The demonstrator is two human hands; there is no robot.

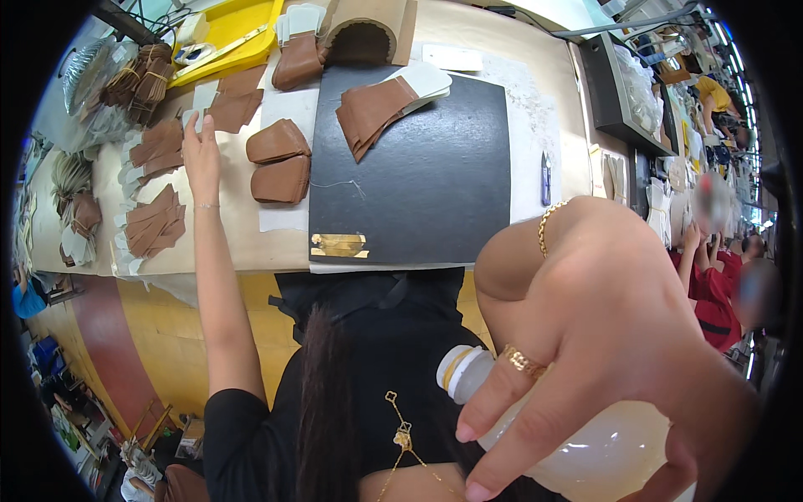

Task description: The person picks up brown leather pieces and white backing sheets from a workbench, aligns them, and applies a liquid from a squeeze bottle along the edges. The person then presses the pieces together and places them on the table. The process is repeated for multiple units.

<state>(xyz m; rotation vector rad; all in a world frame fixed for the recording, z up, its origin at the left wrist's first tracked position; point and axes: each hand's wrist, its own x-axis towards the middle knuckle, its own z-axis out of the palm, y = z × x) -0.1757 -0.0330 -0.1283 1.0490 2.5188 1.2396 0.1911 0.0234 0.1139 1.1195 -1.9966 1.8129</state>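
Observation:
Close to the camera at the lower right, my right hand (585, 326) is wrapped round a clear plastic bottle (606, 448) with a white cap and pale, cloudy contents. The bottle is tilted, its cap pointing left. My left hand (201, 155) reaches forward over the table, fingers stretched out. Its fingertips are by the pale end of a fanned stack of brown leather pieces (234, 109); whether they touch it, I cannot tell. Beside that hand lie more brown pieces (159, 146) with pale ends, and two stitched brown leather pieces (280, 161).
A black cutting mat (418, 192) carries a stack of brown and white pieces (376, 113). Behind it stands a curved brown form (364, 38). A yellow tray (230, 38) is at the back left, a blue pen-like tool (545, 180) at the right. Other people work far right.

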